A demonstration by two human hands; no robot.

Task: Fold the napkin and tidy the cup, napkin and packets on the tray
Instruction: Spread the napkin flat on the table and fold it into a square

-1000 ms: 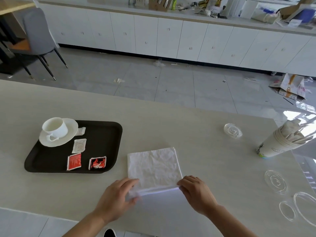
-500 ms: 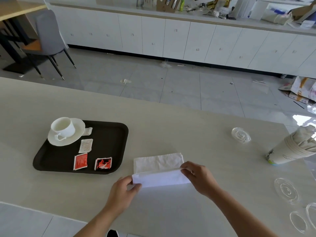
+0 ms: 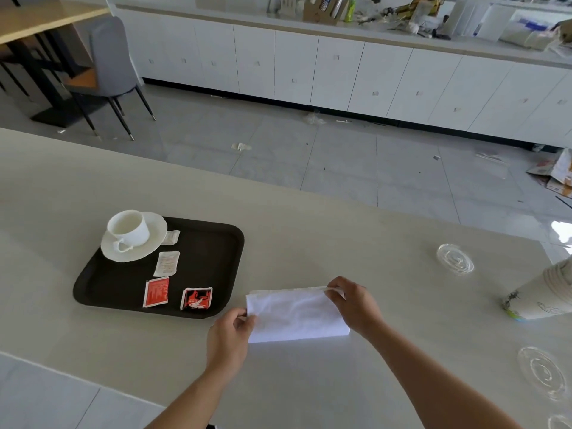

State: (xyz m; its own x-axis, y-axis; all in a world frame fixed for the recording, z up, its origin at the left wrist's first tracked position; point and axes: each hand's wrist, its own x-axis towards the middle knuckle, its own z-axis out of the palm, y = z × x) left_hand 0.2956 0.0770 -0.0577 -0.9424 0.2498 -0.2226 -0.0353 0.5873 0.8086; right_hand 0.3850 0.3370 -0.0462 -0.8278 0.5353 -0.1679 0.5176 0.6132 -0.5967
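Note:
A white napkin point(image 3: 294, 315) lies folded in half on the pale table, right of the dark tray point(image 3: 213, 258). My left hand point(image 3: 230, 337) pinches its left edge. My right hand point(image 3: 354, 303) pinches its far right corner. On the tray's far left a white cup point(image 3: 128, 227) stands on a white saucer point(image 3: 154, 239). A white packet point(image 3: 167, 263), a red packet point(image 3: 156, 291) and a red-and-black packet point(image 3: 196, 298) lie flat on the tray. Another small white packet point(image 3: 172, 237) pokes out from beside the saucer.
A stack of paper cups point(image 3: 548, 292) lies on its side at the right edge. Clear plastic lids point(image 3: 455, 259) point(image 3: 541, 371) lie on the table's right side. The table's near edge runs close below my forearms. Beyond the table are floor, a grey chair and white cabinets.
Both hands lifted the napkin's near edge and carried it away from me over the far edge, folding the sheet in half. The view shifted, so the tray appears further right.

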